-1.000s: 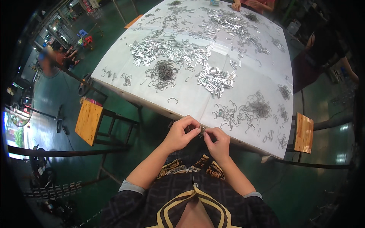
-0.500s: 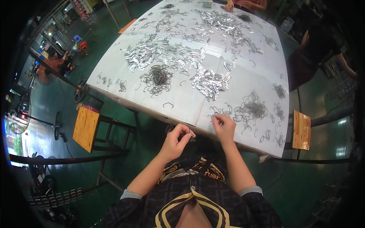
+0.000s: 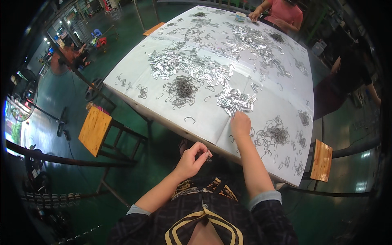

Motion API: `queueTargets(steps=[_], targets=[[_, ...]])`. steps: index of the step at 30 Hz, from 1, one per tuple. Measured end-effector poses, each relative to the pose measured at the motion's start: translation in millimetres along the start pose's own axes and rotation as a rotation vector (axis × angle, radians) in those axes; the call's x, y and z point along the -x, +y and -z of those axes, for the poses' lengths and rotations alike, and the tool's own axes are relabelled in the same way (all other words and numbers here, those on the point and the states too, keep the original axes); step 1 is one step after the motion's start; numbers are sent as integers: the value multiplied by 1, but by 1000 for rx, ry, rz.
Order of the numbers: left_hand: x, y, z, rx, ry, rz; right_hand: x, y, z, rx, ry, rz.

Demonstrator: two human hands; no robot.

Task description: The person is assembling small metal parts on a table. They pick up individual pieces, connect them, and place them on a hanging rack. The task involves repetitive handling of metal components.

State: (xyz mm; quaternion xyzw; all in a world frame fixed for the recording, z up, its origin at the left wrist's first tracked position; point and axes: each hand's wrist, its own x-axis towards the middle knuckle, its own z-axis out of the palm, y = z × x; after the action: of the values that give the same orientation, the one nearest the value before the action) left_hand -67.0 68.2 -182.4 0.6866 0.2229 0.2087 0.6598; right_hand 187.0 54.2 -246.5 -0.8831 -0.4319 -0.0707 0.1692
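Just off the table's near edge, my left hand (image 3: 192,160) is closed in a pinch on a small metal piece (image 3: 209,155), whose exact kind is hidden by the fingers. My right hand (image 3: 241,125) is over the table, at the near edge of a pile of small flat silver metal pieces (image 3: 239,100). Its fingertips point away from me and are hidden behind the hand. Right of it lies a tangled heap of bent wire hooks (image 3: 277,134). Another heap of wire hooks (image 3: 182,90) sits to the left, with a lone bent wire (image 3: 190,119) closer to the edge.
The white-covered table (image 3: 208,128) also bears a wide spread of silver pieces (image 3: 175,67). A small tub (image 3: 240,16) stands at the far edge, near a co-worker in pink (image 3: 288,16). Wooden stools (image 3: 94,128) flank the table; another person stands at the right.
My right hand has moved forward from beside the right-hand wire heap to the silver pile. My left hand keeps its pinch in about the same place. The view has shifted slightly.
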Motion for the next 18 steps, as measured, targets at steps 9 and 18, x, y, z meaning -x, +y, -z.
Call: queueTargets(steps=[9,18], targets=[[-10,10,-8,-100,57,-85,58,-24,73,-1397,-243,-326],[-11,19,-21,-362,108,-190,109,-50,97,-1430,-259,-339]])
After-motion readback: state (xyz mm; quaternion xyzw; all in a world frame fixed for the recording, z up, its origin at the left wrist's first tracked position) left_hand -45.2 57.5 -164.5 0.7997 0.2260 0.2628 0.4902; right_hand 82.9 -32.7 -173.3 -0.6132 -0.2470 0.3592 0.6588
